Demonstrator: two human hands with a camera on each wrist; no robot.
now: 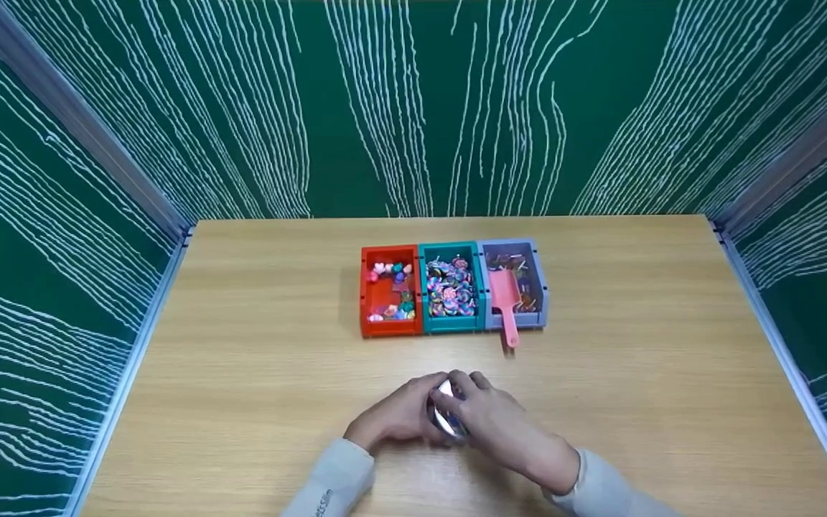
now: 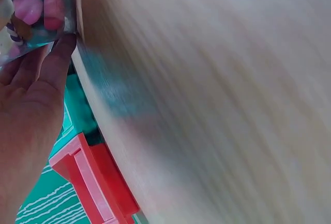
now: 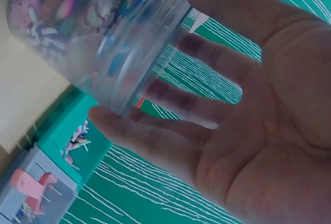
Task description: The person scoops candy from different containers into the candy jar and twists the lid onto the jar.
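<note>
Both hands meet around a clear jar (image 3: pixel 67 38) low in the middle of the head view. Mixed small charms show through its wall, among them pink pieces and striped lollipop shapes. My left hand (image 1: pixel 410 409) holds the jar's side; in the left wrist view its fingers (image 2: pixel 57 63) touch the lower edge. At the jar's ridged mouth end, my right hand (image 1: pixel 500 424) grips with thumb and fingertips. Between the hands in the head view the jar shows as a shiny silver surface (image 1: pixel 448 420); whether that is a lid I cannot tell.
Three joined bins stand beyond the hands: a red bin (image 1: pixel 390 329) with a few charms, a teal bin (image 1: pixel 453 324) full of lollipop charms, and a lilac bin (image 1: pixel 541 301). A pink scoop (image 1: pixel 505 291) lies in the lilac one, handle over the front. Green walls surround the wooden table (image 1: pixel 255 345).
</note>
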